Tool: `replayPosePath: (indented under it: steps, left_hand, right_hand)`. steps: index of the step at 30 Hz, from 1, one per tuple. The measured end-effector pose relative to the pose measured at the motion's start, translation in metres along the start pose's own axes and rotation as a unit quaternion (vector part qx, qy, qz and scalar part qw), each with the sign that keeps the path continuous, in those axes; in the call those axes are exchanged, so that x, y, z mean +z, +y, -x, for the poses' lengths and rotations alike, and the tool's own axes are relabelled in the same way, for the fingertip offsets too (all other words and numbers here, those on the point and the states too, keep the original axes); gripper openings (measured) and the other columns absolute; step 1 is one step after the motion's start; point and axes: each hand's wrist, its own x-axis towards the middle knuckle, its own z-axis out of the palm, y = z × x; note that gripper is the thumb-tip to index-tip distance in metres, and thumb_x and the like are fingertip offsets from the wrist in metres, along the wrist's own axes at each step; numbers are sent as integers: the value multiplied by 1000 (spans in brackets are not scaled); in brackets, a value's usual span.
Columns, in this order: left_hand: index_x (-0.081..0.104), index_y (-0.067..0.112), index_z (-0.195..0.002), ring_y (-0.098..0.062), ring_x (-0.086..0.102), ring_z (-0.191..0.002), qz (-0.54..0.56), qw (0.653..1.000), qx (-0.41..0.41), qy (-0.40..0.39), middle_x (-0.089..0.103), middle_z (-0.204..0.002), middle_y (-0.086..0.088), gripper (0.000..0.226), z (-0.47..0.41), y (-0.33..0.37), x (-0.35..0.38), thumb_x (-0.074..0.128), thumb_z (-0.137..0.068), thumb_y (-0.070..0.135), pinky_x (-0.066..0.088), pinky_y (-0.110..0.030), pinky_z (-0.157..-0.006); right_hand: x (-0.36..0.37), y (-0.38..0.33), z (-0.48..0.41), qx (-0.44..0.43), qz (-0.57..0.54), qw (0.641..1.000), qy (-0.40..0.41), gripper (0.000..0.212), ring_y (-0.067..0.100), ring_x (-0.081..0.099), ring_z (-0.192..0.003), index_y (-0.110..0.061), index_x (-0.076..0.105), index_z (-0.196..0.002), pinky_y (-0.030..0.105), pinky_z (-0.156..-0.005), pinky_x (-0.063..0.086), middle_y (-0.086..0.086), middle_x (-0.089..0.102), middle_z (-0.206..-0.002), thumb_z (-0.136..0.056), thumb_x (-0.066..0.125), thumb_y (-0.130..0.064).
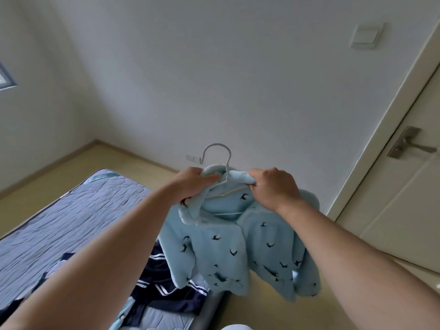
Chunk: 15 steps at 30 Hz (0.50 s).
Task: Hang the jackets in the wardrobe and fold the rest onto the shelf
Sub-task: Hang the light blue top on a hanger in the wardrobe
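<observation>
Holding the jacket up in the air in front of us, we grip it with both hands at the collar. Our left hand has its fingers curled round the left side of the collar, pinching the fleece. Our right hand is clenched over the right side, knuckles towards us; whether it also clasps the hanger under the cloth we cannot tell. The hanger is thin and white. Its hook rises between our two hands, above the collar, and its arms and lower bar show inside the parted neck. The jacket is pale blue fleece printed with small dark birds, and its body and both sleeves hang freely below our wrists. It hangs above the floor just past the right edge of the mattress, and its left hem overlaps that edge in our view. On the mattress, by the same right edge near the closest corner, a dark navy garment with white stripes lies crumpled. A strip of pale blue cloth shows beside it at the near edge. To the right stands a white door with a metal handle. A switch sits high on the wall, and a socket sits low on it, beside the hook.
</observation>
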Motion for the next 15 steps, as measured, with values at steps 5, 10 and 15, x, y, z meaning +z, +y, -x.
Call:
replayPosePath:
  steps: [5, 10, 15]
  left_hand:
    - [71, 4, -115, -31, 69, -100, 314, 940, -83, -103, 73, -110, -18, 44, -28, 32, 13, 74, -89, 39, 51, -53, -103]
    - [76, 6, -104, -31, 72, -94, 399, 890, -107, -190, 73, -103, -16, 38, -59, 56, 42, 68, -88, 39, 61, -45, -82]
    - [77, 6, -92, -29, 71, -87, 325, 909, -108, -237, 72, -98, -17, 23, -77, 90, 89, 65, -93, 25, 59, -41, -80]
  right_hand:
    - [-15, 58, 16, 27, -12, 1000, 3, 26, 26, 46, -56, -27, 45, -75, 26, -46, 20, -4, 49, -63, -95, 60, -36]
    - [-33, 115, 38, 61, -34, 997, 34, 22, 31, 57, -68, -25, 60, -98, 33, -55, 40, 3, 65, -78, -95, 60, -47]
    - [-52, 175, 59, 103, -28, 991, 80, 21, 32, 61, -70, -24, 63, -104, 30, -56, 35, 3, 68, -80, -92, 68, -40]
